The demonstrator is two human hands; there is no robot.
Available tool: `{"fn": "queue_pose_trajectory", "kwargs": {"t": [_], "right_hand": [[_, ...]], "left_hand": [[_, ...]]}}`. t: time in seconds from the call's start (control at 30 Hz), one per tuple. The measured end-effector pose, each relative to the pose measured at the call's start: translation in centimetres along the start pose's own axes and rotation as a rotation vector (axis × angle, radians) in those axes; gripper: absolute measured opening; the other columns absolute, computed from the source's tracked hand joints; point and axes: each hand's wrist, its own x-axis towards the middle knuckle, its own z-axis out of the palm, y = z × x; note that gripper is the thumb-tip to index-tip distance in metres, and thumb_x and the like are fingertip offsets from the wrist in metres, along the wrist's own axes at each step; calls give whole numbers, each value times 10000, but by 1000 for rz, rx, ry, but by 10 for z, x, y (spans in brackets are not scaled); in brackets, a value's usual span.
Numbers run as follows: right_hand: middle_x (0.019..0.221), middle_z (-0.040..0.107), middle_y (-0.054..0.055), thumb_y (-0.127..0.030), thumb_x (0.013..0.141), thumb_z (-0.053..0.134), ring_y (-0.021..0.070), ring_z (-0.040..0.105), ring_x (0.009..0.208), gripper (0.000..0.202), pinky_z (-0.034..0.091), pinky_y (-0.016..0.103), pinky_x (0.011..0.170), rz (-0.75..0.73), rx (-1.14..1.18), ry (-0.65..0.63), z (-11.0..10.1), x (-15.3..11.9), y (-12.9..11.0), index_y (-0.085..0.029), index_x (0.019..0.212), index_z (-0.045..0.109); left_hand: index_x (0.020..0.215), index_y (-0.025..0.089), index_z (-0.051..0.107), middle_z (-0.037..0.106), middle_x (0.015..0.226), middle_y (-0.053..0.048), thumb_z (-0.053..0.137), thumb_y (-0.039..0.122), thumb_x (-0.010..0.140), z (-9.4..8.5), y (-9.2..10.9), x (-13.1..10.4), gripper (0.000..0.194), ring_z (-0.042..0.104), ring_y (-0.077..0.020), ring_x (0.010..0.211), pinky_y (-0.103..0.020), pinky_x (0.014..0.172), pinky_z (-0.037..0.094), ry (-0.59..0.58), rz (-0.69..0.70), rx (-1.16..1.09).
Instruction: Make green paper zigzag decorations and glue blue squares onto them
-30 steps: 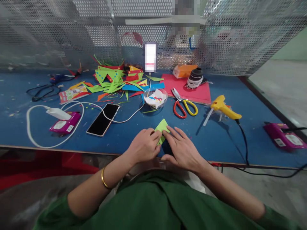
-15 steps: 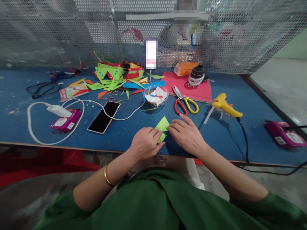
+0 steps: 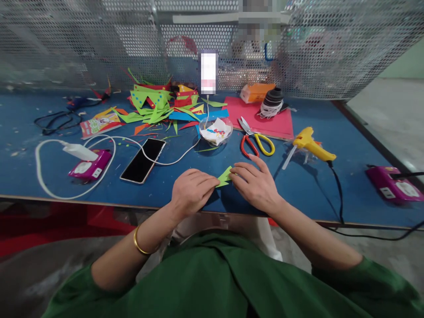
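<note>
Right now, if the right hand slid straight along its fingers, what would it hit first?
Most likely the green paper in front of the right hand, perhaps touching it; depth is unclear.

My blue table [image 3: 298, 194], dark phone [image 3: 143, 161] and purple socket box [image 3: 89, 167] at near left, cut paper [image 3: 155, 99] far left, clear bowl [image 3: 229, 138] centre, red sheets [image 3: 281, 128] far right, scissors [image 3: 249, 131], yellow glue gun [image 3: 311, 143], second purple box [image 3: 395, 184] rightmost.

The lime-green paper piece [image 3: 224, 178] appeared folded, partly covered, at five o'clock from view center, tip toward one o'clock.
</note>
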Motion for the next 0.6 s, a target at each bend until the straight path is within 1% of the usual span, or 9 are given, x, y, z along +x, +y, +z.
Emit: {"fn": "queue_pose_trajectory", "kwargs": {"t": [0.1, 0.2, 0.27, 0.33, 0.37, 0.43, 0.47, 0.53, 0.6], "right_hand": [[979, 783, 7, -126, 938, 576, 176, 697, 990, 149, 353, 444, 1123, 52, 90, 114, -7, 2, 1, -201, 955, 704], [939, 787, -8, -136, 912, 624, 160, 707, 923, 112, 379, 426, 1082, 93, 133, 179, -17, 0, -1, -217, 916, 700], [948, 791, -9, -136, 893, 657, 150, 700, 873, 95, 403, 400, 1022, 77, 54, 190, -25, -4, -7, -218, 906, 701], [976, 794, 2, -140, 877, 688, 150, 684, 843, 84, 416, 376, 950, 32, -79, 180, -29, -9, -16, -203, 927, 709], [984, 794, 8, -141, 875, 694, 152, 675, 835, 81, 416, 368, 917, 14, -137, 167, -30, -12, -21, -192, 934, 713], [981, 792, 16, -134, 889, 672, 152, 655, 812, 70, 406, 361, 863, 10, -211, 128, -29, -16, -31, -169, 931, 717], [975, 790, 19, -125, 900, 650, 150, 644, 796, 79, 400, 358, 842, 20, -228, 103, -27, -17, -35, -160, 924, 718], [967, 785, 26, -107, 918, 609, 147, 620, 769, 114, 387, 356, 807, 41, -243, 46, -23, -19, -43, -143, 918, 718], [961, 778, 35, -105, 929, 587, 151, 600, 757, 132, 375, 358, 789, 60, -237, -10, -19, -21, -48, -132, 924, 715]], "left_hand": [[939, 217, 697, 807, 925, 5, 553, 137, 948, 0, -7, 2, 165, 747, -126, 837, -302, 877, 523, 9, -44, -81], [884, 215, 680, 807, 971, -2, 526, 126, 952, 2, -14, 8, 190, 748, -131, 941, -338, 984, 503, 33, -77, -167], [868, 216, 675, 797, 1049, -14, 523, 117, 940, 4, -17, 13, 195, 722, -154, 1057, -384, 1056, 469, 32, -67, -158], [968, 213, 694, 752, 1204, -47, 557, 131, 914, 7, -16, 15, 168, 661, -207, 1193, -440, 1099, 433, -5, -48, -59], [1045, 205, 694, 715, 1281, -69, 577, 144, 906, 9, -14, 15, 192, 623, -239, 1248, -463, 1109, 419, -32, -42, 8], [1163, 173, 672, 659, 1364, -108, 599, 167, 909, 10, -9, 10, 265, 580, -284, 1289, -474, 1102, 414, -81, -31, 129], [1179, 161, 666, 661, 1358, -115, 597, 171, 921, 10, -5, 6, 267, 587, -287, 1270, -460, 1079, 426, -93, -23, 173], [1157, 159, 672, 703, 1282, -101, 587, 158, 937, 9, 2, -3, 235, 630, -265, 1173, -411, 982, 465, -89, -14, 229], [1116, 174, 683, 744, 1169, -72, 589, 154, 943, 8, 7, -11, 198, 656, -243, 1057, -383, 870, 472, -82, -10, 259]]}}
